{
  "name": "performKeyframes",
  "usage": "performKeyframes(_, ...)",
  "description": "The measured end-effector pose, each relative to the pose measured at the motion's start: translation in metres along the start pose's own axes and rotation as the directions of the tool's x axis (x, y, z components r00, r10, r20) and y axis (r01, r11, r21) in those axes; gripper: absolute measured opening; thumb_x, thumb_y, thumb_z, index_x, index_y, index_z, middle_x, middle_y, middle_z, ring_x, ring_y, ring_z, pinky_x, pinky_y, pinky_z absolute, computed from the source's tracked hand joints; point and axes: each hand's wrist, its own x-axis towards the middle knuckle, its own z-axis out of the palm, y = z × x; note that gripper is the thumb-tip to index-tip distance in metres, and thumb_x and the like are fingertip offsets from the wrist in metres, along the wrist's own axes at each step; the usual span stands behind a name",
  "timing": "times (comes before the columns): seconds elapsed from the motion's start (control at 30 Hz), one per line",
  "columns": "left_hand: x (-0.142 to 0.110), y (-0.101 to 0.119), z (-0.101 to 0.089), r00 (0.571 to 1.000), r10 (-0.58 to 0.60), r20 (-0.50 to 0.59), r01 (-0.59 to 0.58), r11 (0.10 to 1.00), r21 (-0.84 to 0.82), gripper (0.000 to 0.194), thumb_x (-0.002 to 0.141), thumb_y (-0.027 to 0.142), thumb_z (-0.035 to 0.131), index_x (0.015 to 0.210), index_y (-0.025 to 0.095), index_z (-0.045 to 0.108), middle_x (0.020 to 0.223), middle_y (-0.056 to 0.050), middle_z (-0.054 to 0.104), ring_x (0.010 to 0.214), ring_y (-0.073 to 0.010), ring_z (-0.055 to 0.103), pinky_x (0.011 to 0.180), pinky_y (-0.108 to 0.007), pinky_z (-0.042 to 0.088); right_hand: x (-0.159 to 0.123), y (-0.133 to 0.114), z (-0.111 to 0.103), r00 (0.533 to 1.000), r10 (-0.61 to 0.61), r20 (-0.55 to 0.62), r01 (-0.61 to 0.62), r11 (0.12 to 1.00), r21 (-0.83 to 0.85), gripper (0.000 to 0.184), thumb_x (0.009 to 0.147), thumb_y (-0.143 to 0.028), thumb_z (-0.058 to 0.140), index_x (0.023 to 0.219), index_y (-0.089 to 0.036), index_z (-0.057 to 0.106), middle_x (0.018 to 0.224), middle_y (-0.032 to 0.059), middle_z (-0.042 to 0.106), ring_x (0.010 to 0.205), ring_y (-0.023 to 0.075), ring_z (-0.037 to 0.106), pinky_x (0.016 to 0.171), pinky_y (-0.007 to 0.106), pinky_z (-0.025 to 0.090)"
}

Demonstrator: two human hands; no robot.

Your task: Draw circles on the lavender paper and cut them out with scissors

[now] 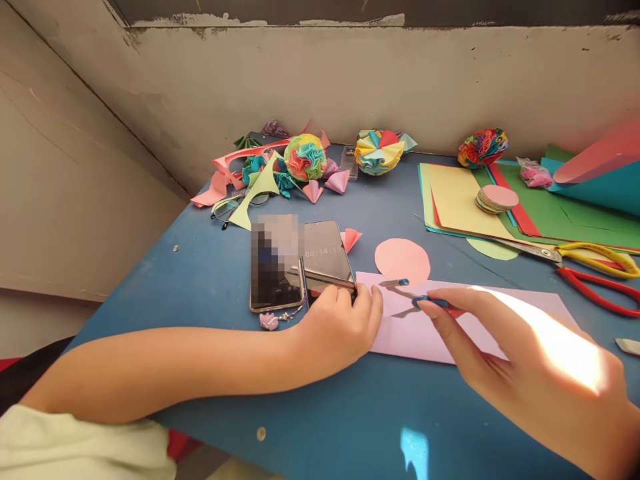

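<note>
My left hand rests with curled fingers at the left edge of a lilac paper sheet, beside a dark phone. Whatever its fingers may hold is hidden. Between thumb and forefinger, my right hand pinches a slim blue-and-grey tool just above the sheet. The tool's kind is unclear; it resembles a drawing compass, with another blue end showing to the left. A pink paper circle lies against the sheet's far edge.
Scissors lie on the right near stacked coloured sheets bearing a pile of paper circles. Paper balls, scraps and glasses lie at the back left. A second phone with a charm lies left.
</note>
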Motion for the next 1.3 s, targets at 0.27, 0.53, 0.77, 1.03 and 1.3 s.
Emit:
performKeyframes(0.27, -0.004, 0.001, -0.009, 0.998, 0.029, 0.057, -0.035, 0.995, 0.096, 0.029, 0.078, 0.010, 0.060, 0.105, 0.006, 0.069, 0.087, -0.015, 0.072, 0.045, -0.0097, 0.046, 0.047, -0.028, 0.029, 0.002, 0.000, 0.000, 0.999, -0.026, -0.024, 0.027, 0.999, 0.038, 0.010, 0.085, -0.018, 0.061, 0.094, -0.021, 0.061, 0.068, -0.0010, 0.067, 0.061, 0.0156, 0.061, 0.053, 0.027, 0.042)
performKeyframes(0.53, -0.016, 0.023, -0.025, 0.988, 0.078, -0.136, -0.084, 0.996, -0.038, 0.032, 0.086, 0.033, 0.057, 0.097, 0.006, 0.072, 0.098, -0.020, 0.072, 0.045, -0.0117, 0.048, 0.043, -0.030, 0.028, -0.008, 0.003, 0.001, 0.994, 0.057, 0.094, -0.069, 0.988, 0.137, 0.015, 0.086, -0.019, 0.058, 0.100, -0.023, 0.060, 0.079, 0.0028, 0.069, 0.065, 0.0193, 0.062, 0.057, 0.030, 0.046)
performKeyframes(0.77, -0.020, 0.028, -0.020, 0.975, 0.132, -0.181, -0.156, 0.979, -0.129, 0.034, 0.087, 0.032, 0.056, 0.081, 0.005, 0.074, 0.081, -0.019, 0.073, 0.042, -0.0137, 0.050, 0.040, -0.028, 0.023, -0.001, 0.007, 0.003, 0.990, 0.036, 0.137, -0.066, 0.972, 0.224, 0.017, 0.087, -0.015, 0.056, 0.101, -0.023, 0.056, 0.075, 0.0026, 0.065, 0.061, 0.0189, 0.060, 0.057, 0.030, 0.047)
performKeyframes(1.03, -0.019, 0.028, -0.021, 0.970, 0.163, -0.179, -0.185, 0.976, -0.114, 0.034, 0.086, 0.029, 0.058, 0.070, 0.004, 0.073, 0.076, -0.021, 0.072, 0.040, -0.0129, 0.047, 0.040, -0.028, 0.020, 0.007, 0.012, 0.000, 0.984, -0.003, 0.177, -0.063, 0.931, 0.361, 0.015, 0.091, -0.018, 0.049, 0.104, -0.023, 0.054, 0.077, 0.0011, 0.066, 0.057, 0.0151, 0.060, 0.053, 0.027, 0.045)
performKeyframes(1.3, -0.021, 0.029, -0.021, 0.957, 0.241, -0.164, -0.257, 0.962, -0.087, 0.036, 0.089, 0.030, 0.054, 0.070, 0.005, 0.072, 0.073, -0.019, 0.072, 0.044, -0.0160, 0.054, 0.040, -0.029, 0.019, 0.004, 0.025, -0.003, 0.958, -0.154, 0.244, 0.024, 0.886, 0.463, 0.030, 0.090, -0.011, 0.045, 0.115, -0.022, 0.055, 0.102, 0.0048, 0.069, 0.081, 0.0193, 0.067, 0.067, 0.030, 0.051)
